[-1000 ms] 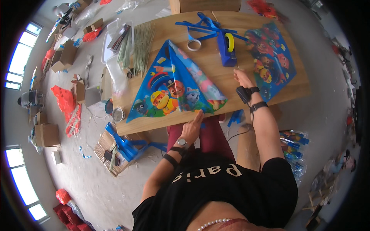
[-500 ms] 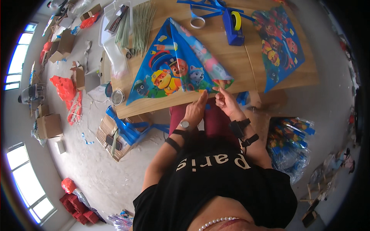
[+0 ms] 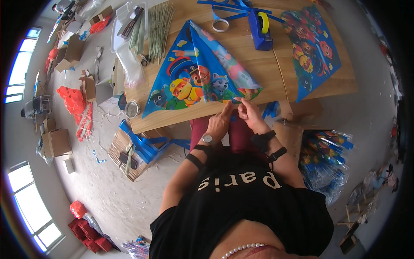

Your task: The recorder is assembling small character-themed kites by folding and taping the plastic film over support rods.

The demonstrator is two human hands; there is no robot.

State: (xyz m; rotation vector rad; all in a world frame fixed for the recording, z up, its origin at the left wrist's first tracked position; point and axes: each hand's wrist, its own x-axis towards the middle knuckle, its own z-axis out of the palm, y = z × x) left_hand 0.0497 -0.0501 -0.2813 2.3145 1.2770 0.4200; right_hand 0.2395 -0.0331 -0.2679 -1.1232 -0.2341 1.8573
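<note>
A blue triangular kite (image 3: 187, 73) printed with cartoon dogs lies on the wooden table (image 3: 172, 113), a pink-and-blue panel folded along its right side. At its lower edge, the index finger of my left hand (image 3: 219, 124) presses on the film; the other fingers are curled and the thumb is hidden. Right beside it, my right hand (image 3: 251, 115) pinches the same edge between thumb and index finger, close to the lower right corner. The two fingertips almost meet. A second printed kite sheet (image 3: 311, 52) lies flat at the table's right.
Thin pale sticks (image 3: 158, 30) and a clear plastic tray (image 3: 116, 41) lie at the back left. A blue tape dispenser (image 3: 260, 36), a white tape roll (image 3: 220, 26) and blue strips (image 3: 233, 16) lie at the back. Below right, a cardboard box stands beside bagged kites (image 3: 325, 159).
My right hand has shifted slightly left, and its index finger now reaches the edge beside my left fingertip. My left hand and the kite have hardly moved.
</note>
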